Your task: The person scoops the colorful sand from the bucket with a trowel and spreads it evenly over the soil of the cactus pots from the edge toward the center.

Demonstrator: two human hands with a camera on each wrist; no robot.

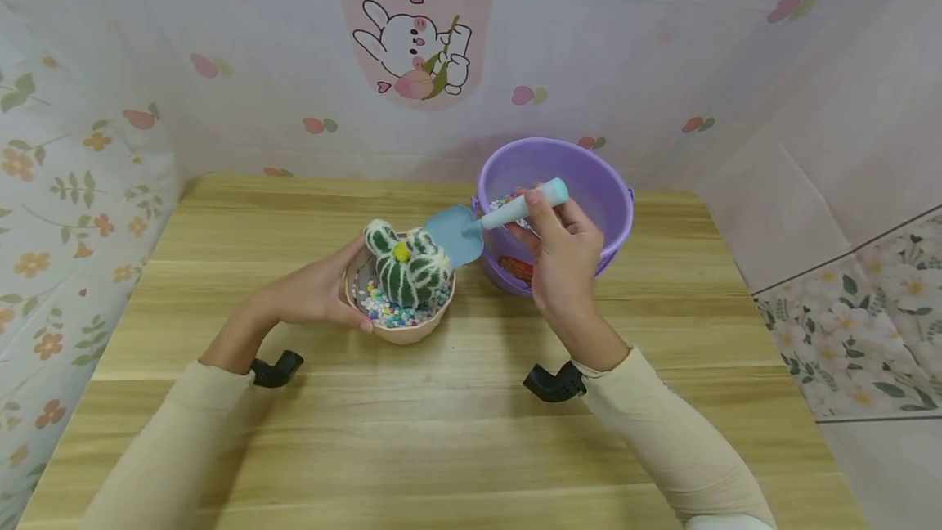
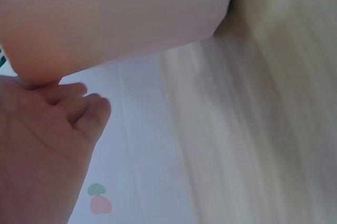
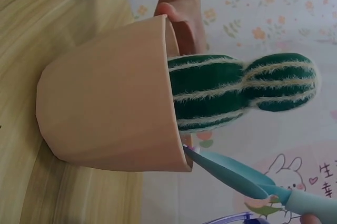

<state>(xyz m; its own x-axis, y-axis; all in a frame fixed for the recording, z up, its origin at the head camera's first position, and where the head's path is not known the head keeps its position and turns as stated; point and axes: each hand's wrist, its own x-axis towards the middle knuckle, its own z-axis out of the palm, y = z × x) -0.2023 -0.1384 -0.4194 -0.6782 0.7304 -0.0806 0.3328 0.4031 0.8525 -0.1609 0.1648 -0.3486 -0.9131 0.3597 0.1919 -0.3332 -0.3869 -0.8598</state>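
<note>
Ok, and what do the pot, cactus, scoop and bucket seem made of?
Pot: probably matte plastic, its wall smooth and dull; ceramic is possible. Cactus: artificial-looking, maybe foam or plastic, with fuzzy, fibrous stripes. Scoop: smooth, satin blue; plastic or painted metal, I can't tell. Bucket: likely plastic, with a smooth, slightly glossy purple wall.

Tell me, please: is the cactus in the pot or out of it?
In: the cactus rises from inside the pot, with coloured pebbles at its base.
</note>
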